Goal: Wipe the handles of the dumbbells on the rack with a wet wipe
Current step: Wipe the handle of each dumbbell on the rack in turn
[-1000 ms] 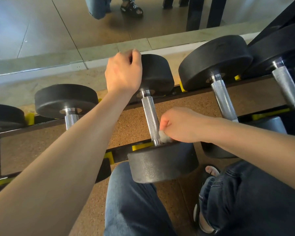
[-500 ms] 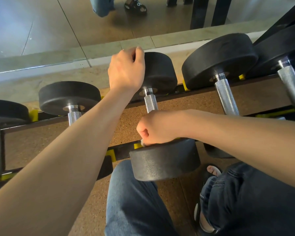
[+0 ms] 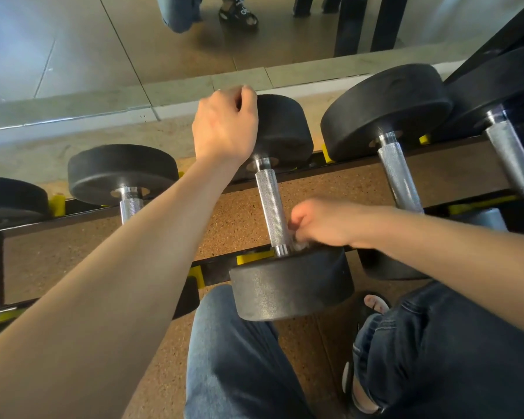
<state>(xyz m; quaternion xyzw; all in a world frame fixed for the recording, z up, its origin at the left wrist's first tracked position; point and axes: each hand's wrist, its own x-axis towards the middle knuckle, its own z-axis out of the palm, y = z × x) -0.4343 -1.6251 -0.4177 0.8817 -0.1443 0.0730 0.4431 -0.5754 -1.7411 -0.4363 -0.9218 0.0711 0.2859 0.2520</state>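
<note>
1. Right hand [image 3: 321,222] is pinching the wet wipe [image 3: 298,244] against the lower handle [image 3: 273,210], scrubbing grime.
2. Left hand [image 3: 224,125] is gripping the far head [image 3: 280,131], fingers curled, stopping the dumbbell rolling on the rack [image 3: 360,170].

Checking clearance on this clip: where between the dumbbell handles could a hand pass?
Open gaps show floor between the left handle and middle handle, crossed by the left forearm, and between middle and right handle. It is crowded at the middle handle's near end, where the right hand holds the wipe.
</note>
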